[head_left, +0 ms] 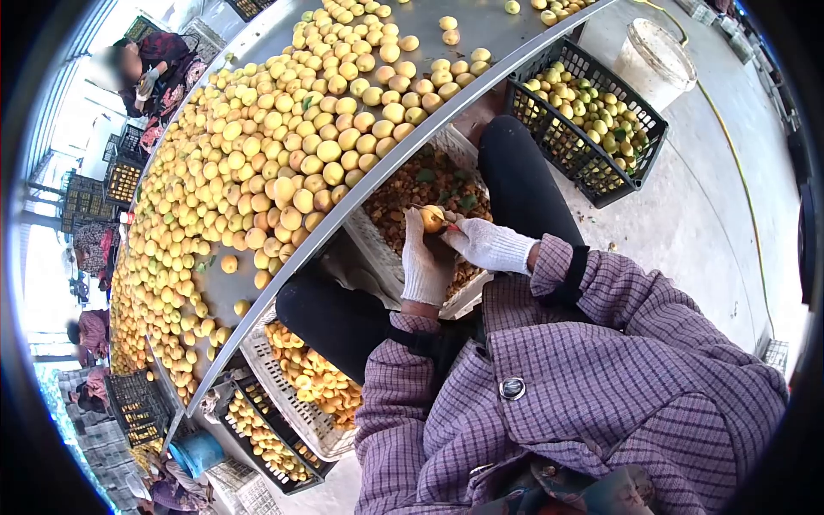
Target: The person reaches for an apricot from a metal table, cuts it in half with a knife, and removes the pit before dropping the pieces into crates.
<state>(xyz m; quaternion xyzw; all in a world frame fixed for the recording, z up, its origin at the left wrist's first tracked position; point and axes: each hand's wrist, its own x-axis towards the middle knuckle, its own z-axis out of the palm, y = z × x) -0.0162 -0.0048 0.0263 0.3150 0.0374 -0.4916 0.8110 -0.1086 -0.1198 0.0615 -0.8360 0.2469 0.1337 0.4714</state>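
Note:
In the head view, my left hand, in a white knitted glove, is closed around a yellow-orange apricot. My right hand, gloved the same way, is closed with its fingertips against the fruit. A small red part shows at those fingertips; the rest of what it holds is hidden. Both hands are over a white crate of brown pits and scraps with a few green leaves. Beside my left knee, another white crate holds opened orange apricot pieces.
A metal table heaped with whole apricots runs across the front. At right stand a black crate of greenish apricots and a white bucket. A yellow hose crosses the floor. Several people work along the table's far side.

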